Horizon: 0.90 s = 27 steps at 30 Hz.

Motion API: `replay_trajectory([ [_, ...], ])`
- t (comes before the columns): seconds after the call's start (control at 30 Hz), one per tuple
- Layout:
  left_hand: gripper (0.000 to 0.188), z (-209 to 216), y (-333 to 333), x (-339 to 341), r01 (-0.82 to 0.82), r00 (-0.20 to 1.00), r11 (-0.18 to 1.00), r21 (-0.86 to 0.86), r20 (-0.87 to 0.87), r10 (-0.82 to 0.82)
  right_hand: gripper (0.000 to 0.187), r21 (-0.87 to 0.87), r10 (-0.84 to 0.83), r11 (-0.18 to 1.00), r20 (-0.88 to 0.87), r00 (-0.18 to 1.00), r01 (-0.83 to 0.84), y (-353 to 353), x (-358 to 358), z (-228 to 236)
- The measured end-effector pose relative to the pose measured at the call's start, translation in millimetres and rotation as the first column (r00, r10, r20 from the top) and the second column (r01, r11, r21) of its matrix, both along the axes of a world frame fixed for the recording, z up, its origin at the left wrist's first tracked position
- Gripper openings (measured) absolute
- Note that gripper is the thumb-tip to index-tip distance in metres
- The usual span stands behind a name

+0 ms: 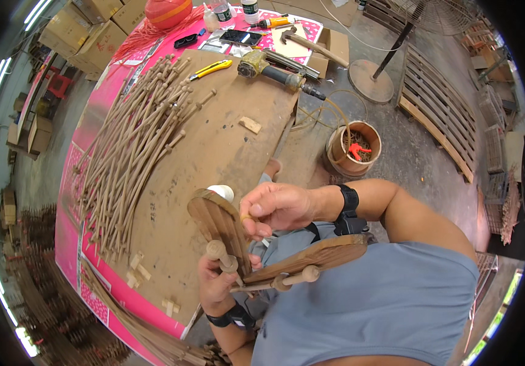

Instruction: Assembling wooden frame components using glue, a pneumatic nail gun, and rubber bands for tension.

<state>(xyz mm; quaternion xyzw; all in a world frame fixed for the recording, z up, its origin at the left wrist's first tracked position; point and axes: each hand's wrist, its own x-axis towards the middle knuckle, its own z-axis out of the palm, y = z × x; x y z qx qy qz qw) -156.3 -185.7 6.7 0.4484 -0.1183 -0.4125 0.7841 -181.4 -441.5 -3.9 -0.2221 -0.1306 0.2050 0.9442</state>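
Note:
My left hand is closed around the lower end of a wooden assembly, near a turned wooden knob. Two rounded flat boards of this assembly spread apart in a V: one board stands up, the other board runs right across my front. Below it lies a turned spindle with a rounded end. Just right of the upright board, my right hand is closed, thumb against fingers; whatever it may pinch is too small to make out. A white round object shows partly behind the upright board.
Many thin turned sticks are piled on the workbench. Beyond are a yellow utility knife, a pneumatic tool, a hammer and a phone. A wooden bucket and a fan base stand right.

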Motion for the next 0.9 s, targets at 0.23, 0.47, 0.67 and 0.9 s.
replay_trajectory([
  [0.23,0.056,-13,-11,2,0.031,0.999,0.999,-0.036,0.037,-0.03,0.03,0.127,0.145,0.981,0.04,0.989,-0.149,-13,9,-10],
  [0.47,0.053,-8,-21,3,0.058,0.998,0.998,0.024,0.012,-0.058,0.063,-0.309,-0.225,0.881,0.389,0.893,0.357,-88,28,55],
  [0.67,0.051,-16,-32,6,0.168,0.986,0.986,0.0,-0.015,-0.168,0.076,-0.485,0.063,0.839,0.536,0.842,0.246,-60,45,65],
  [0.9,0.054,-16,-45,1,0.157,0.987,0.988,-0.011,-0.02,-0.157,0.075,-0.496,0.267,0.867,0.37,0.89,-0.054,-52,26,52],
])
